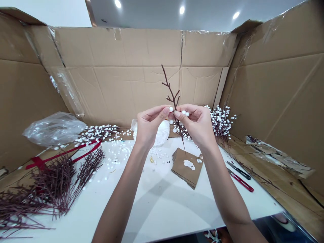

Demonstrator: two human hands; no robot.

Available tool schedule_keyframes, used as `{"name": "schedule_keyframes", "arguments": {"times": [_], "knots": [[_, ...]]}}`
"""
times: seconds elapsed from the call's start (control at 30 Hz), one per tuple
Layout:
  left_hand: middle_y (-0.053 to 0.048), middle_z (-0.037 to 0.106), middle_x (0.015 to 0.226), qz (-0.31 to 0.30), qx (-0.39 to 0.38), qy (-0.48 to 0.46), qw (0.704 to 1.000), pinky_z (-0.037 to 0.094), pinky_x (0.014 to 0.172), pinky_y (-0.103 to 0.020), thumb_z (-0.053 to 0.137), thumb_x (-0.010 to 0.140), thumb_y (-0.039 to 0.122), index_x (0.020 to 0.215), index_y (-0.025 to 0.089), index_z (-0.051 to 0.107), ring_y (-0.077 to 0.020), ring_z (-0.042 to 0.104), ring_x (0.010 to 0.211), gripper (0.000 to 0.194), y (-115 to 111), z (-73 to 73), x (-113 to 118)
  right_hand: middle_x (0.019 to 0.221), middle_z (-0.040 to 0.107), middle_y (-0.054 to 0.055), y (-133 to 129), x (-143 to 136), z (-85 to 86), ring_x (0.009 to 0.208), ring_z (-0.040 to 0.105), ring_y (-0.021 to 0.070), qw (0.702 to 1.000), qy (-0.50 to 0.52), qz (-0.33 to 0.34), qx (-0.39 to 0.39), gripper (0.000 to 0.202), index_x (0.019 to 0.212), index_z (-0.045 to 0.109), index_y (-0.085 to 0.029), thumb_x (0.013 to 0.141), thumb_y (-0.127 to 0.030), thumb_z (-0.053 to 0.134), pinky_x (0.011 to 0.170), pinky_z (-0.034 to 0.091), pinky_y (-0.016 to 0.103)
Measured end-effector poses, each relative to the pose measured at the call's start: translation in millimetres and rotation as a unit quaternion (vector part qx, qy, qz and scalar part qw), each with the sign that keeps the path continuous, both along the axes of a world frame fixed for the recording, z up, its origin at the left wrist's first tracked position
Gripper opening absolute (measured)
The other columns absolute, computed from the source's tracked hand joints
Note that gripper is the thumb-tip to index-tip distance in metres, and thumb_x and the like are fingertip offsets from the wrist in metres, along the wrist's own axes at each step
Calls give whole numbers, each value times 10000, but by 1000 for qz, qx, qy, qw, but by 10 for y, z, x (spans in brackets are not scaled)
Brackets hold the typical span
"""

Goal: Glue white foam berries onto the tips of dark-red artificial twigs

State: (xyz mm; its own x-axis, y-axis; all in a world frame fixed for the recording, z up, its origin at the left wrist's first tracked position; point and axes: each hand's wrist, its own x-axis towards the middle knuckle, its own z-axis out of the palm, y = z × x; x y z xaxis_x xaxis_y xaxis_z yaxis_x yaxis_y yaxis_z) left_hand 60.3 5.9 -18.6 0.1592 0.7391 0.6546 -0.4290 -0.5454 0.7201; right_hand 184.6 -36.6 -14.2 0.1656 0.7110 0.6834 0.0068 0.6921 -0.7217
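A brown artificial twig [170, 88] stands nearly upright between my hands, its short side branches pointing up and its lower stem reaching down over the cardboard piece. My left hand [150, 124] is closed, thumb and forefinger pinching a small white ball [171, 109] right beside the stem. On the other side, my right hand [198, 122] is closed with its fingertips at the stem, and a few white balls [187, 114] show between its fingers. Which fingers carry the twig's weight is partly hidden. Below lies the cardboard piece [182, 172] with a white smear of paste [189, 164].
Bare brown twigs [60, 182] with a red ribbon [87, 147] are heaped at left. Behind are a plastic bag [57, 128], loose white balls [116, 157] and white-berried branches [221, 121]. A black-handled tool [241, 171] and a red-handled one [241, 182] lie right. Cardboard walls [136, 81] surround the table.
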Motion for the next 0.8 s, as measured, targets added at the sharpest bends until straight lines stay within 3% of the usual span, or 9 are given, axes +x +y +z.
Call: {"name": "schedule_keyframes", "arguments": {"times": [0.07,0.17,0.27,0.33,0.43,0.6,0.8], "knots": [[-46,719,847,-19,-12,23,999,515,792,-300,766,652,379,854,198,744,-168,664,811,272,33,16,-68,637,658,5,21,18,-5,619,603,115,1000,11,11,-10,93,690,672,-168,693,-258,697,585,478,251],[-67,702,980,-49,-19,155,987,523,780,-295,790,618,312,951,200,718,-190,654,887,359,101,0,-177,654,672,9,43,33,-12,629,613,118,999,35,18,-10,99,712,685,-171,683,-262,712,600,484,255],[-47,696,835,-95,-20,317,943,517,616,-258,797,573,242,832,187,713,-165,644,724,278,173,-91,-180,666,676,16,59,43,-22,634,617,122,998,55,9,2,119,720,690,-168,692,-282,712,598,489,258],[-29,660,673,-126,-10,377,918,472,518,-229,780,583,259,680,167,689,-134,597,593,162,205,-175,-111,673,673,20,77,51,-31,630,615,121,997,71,-9,12,130,717,689,-163,690,-287,717,594,487,255],[-15,609,552,-130,-9,383,914,432,470,-213,759,603,311,587,159,653,-114,545,518,186,217,-272,25,644,651,8,118,65,-41,604,607,116,993,99,-56,22,141,699,675,-162,679,-293,724,572,476,246],[-18,603,543,-88,29,384,919,439,518,-224,690,682,326,566,150,633,-119,544,527,219,225,-335,131,607,633,3,187,106,-32,582,599,119,987,100,-120,25,191,683,657,-160,667,-339,721,533,464,237],[-11,594,576,14,72,383,921,462,604,-234,564,781,309,584,140,608,-139,582,605,263,334,-408,123,763,690,59,201,289,-10,727,645,158,992,40,-122,-14,305,798,674,-138,681,-418,702,703,506,297]]}}
